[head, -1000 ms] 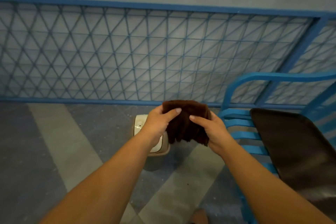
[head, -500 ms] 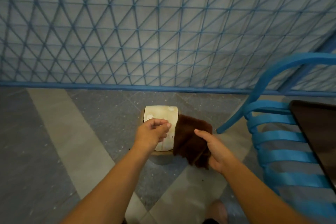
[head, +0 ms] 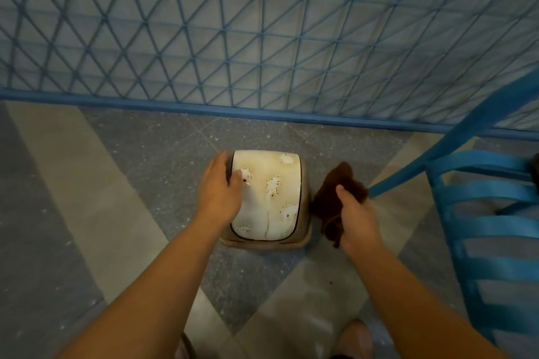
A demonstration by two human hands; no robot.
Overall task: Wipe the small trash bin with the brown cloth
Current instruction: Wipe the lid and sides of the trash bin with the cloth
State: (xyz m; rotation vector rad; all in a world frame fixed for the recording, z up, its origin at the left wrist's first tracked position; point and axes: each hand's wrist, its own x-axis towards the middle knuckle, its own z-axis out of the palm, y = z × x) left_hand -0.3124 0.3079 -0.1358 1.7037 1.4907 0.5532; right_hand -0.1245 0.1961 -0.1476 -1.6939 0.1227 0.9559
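With our left hand (head: pixel 218 192) laid open on the left edge of the small trash bin (head: pixel 267 198) on the floor and our right hand (head: pixel 357 217) clutching the soft brown cloth (head: pixel 335 198) beside it, we judge the bin light, so we brace its rim.

Couldn't read any text anywhere. The bin (head: pixel 267 195) lid only had stains, no label or brand.

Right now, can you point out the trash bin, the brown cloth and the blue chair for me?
trash bin (head: pixel 267 198): head view, middle of its stained white lid.
brown cloth (head: pixel 338 183): head view, upper bunched part above the right hand.
blue chair (head: pixel 490 227): head view, a seat slat.
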